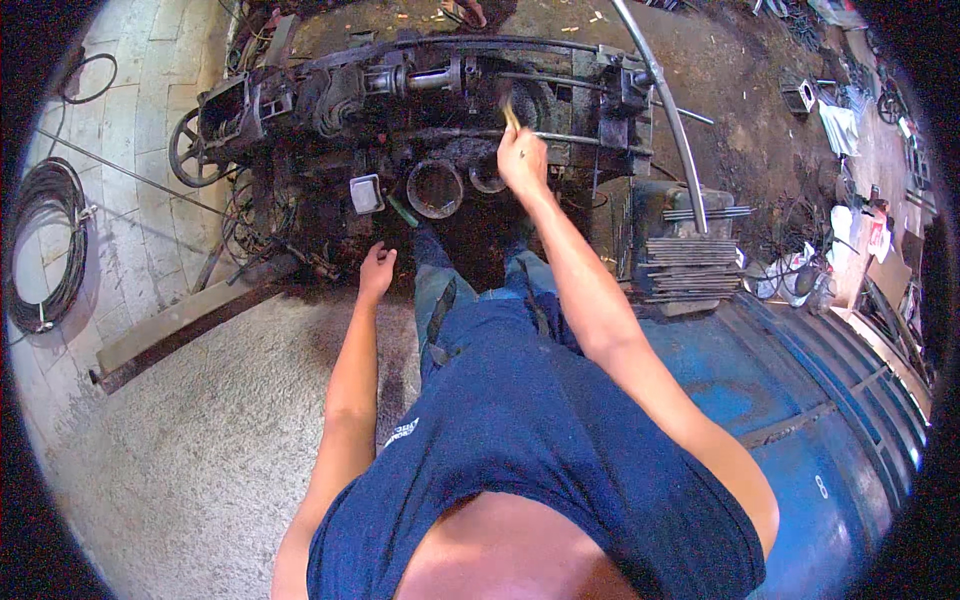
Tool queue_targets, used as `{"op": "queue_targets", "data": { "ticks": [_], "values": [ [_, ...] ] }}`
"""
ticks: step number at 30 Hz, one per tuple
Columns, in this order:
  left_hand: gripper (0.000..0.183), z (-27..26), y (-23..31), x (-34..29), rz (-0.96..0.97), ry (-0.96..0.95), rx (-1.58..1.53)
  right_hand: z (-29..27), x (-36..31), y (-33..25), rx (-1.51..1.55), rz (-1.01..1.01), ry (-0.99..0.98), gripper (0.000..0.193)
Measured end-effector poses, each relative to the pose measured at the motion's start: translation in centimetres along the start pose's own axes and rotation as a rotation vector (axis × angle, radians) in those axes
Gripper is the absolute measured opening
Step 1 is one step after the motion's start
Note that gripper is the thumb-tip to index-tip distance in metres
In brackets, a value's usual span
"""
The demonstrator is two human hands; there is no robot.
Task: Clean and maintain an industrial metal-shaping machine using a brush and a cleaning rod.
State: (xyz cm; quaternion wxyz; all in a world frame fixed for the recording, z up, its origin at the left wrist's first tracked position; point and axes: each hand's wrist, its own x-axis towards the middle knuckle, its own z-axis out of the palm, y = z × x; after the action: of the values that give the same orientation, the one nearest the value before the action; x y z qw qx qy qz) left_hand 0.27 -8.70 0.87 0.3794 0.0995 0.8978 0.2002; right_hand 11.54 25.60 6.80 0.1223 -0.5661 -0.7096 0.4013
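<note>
A coil point(75, 210) lies at nine o'clock; toward ten, the person's left hand point(377, 268) hangs empty, loosely curled. Past twelve, the right hand point(522, 160) grips a tool point(511, 116) (yellowish, tip blurred) at the machine point(425, 79); rods point(690, 268) lie near three.

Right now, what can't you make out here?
All in the head view:
Yellowish tool in the right hand: far end blurred against the dark machine; gripped part hidden by that hand.
Feet below the jeans: lost in shadow.
Long curved bar: upper end cut off by the top edge.
Another person: mostly cut off by the top edge.
</note>
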Motion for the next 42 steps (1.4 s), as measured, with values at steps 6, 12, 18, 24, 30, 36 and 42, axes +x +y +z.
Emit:
{"op": "queue_targets", "data": {
  "ticks": [6, 12, 18, 24, 30, 36, 42],
  "values": [
    [0.057, 0.8, -0.8, 0.8, 0.023, -0.007, -0.010, -3.4, 1.5, -5.2, 0.140, -0.165, 0.125, 0.039],
    [0.056, 1.4, -0.2, 1.1, 0.051, -0.022, -0.018, -1.3, -1.0, 1.0, -0.085, -0.025, -0.073, 0.040],
    [0.056, 1.2, -0.2, 1.8, 0.085, -0.021, -0.015, -6.5, -6.0, 6.8, 0.154, -0.017, 0.033, 0.042],
    [0.056, 1.2, 1.2, 2.4, 0.066, 0.001, 0.087, -8.2, -9.8, 16.5, 0.107, 0.251, 0.277, 0.037],
    [0.055, 2.2, 0.4, 5.0, -0.022, -0.079, 0.125, -5.9, -2.2, 20.0, 0.026, 0.350, 0.292, 0.041],
    [0.061, 5.3, 1.9, 7.8, -0.465, -0.019, -0.848, -4.9, 2.7, 21.0, 1.058, 0.666, 0.306, 0.025],
    [0.038, 4.3, 2.7, 7.6, -0.420, -0.051, -1.249, -5.3, 0.7, 25.0, 1.459, 0.708, 0.281, 0.051]
  ]
}}
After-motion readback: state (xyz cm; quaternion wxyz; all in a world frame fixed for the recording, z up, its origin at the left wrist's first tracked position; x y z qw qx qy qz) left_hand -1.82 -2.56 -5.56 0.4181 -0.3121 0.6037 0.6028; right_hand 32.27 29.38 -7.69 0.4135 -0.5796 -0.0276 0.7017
